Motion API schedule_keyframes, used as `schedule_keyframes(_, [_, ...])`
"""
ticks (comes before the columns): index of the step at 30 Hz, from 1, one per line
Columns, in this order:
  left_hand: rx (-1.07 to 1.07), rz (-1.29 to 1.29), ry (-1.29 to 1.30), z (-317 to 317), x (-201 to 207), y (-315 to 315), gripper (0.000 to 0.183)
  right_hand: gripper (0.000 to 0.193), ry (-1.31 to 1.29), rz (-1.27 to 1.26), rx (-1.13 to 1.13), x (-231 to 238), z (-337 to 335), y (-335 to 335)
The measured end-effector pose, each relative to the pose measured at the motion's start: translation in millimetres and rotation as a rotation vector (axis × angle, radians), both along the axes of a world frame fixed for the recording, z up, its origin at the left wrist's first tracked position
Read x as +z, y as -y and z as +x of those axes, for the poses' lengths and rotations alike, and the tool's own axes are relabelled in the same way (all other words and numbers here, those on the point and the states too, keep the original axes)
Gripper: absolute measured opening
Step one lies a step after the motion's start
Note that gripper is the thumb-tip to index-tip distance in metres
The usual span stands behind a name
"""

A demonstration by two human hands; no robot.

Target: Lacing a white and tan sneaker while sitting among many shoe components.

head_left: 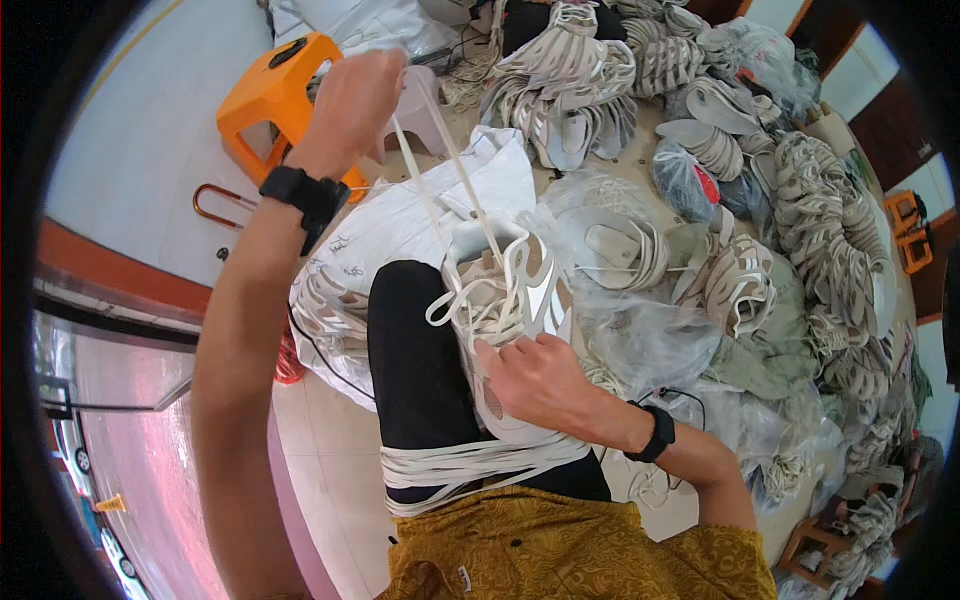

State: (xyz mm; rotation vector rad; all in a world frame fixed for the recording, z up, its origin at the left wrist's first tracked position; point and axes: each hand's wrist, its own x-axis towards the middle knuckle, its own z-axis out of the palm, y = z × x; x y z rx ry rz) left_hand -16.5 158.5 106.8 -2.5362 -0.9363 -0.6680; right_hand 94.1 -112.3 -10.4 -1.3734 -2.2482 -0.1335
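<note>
A white and beige sneaker (545, 290) rests on my lap, with loops of white lace over its front. My left hand (362, 98) is raised high at the upper left, its fingers closed around a white shoelace (460, 172). Two strands of that lace run taut from the fist down to the shoe. Low on the sneaker, my right hand (535, 378) is closed on its side, fingers curled and thumb near the lacing; the exact grip is partly hidden. A bundle of white laces (480, 465) lies across my thighs.
An orange stool (290, 95) stands at the upper left, near a white sack (500, 170). Stacked shoe uppers (835, 225) and clear plastic bags (640, 335) cover the floor to the right. A dark cable (325, 352) runs beside my left leg.
</note>
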Motion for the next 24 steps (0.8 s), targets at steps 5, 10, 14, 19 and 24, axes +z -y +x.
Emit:
schedule_keyframes(5, [-0.072, -0.064, 0.026, 0, -49, 6, 0.015, 0.046, -0.746, -0.267, -0.247, -36, 59, 17])
schedule_keyframes(10, [0.114, -0.302, 0.122, -39, -35, -14, 0.015, 0.035, -1.495, -0.8, -0.506, -113, 103, 39])
schedule_keyframes(14, [0.177, -0.397, -0.131, -33, -55, 13, 0.02, 0.032, -1.595, -1.06, -0.6, -157, 99, 47])
schedule_keyframes(19, [-0.205, -0.86, -0.063, 6, -105, 103, 0.025, 0.033, -1.762, -1.135, -0.417, -177, 90, 30])
schedule_keyframes(24, [0.053, -1.336, -0.24, 39, -102, 123, 0.034, 0.045, -1.748, -1.194, -0.179, -176, 77, 17])
